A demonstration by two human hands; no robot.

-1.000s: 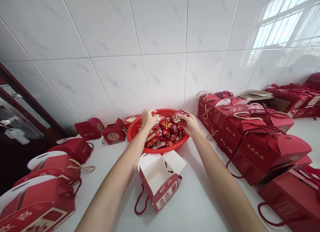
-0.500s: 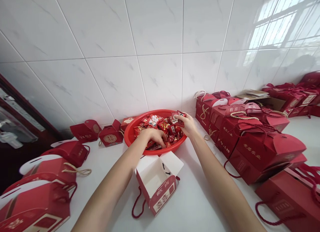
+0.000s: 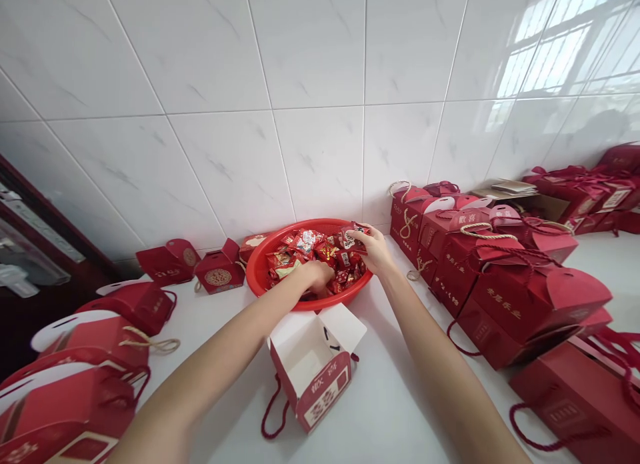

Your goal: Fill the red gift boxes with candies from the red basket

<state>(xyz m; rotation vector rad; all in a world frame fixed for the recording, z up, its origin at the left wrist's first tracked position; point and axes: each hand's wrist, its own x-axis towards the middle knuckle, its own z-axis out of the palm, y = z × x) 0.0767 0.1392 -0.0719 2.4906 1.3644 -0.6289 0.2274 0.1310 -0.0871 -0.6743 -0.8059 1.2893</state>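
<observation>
In hand, by our judgement: picking among wrapped packets [image 3: 306,243], our right hand [image 3: 376,249] closed on a red packet [image 3: 352,239], our left hand [image 3: 316,275] deep in the red basket [image 3: 254,277], its grip hidden, we cannot tell; lifting would call for clearing the rim, nearer us, beside the open box [image 3: 324,392]. Against the earlier frame: left fingers sunk deeper, right grip unchanged.

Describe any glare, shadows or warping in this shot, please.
Head view: a bright window reflection glares on the glossy wall tiles; soft, faint shadows lie on the white tabletop; boxes near the lower-left corner look stretched, probably by a wide lens.
</observation>
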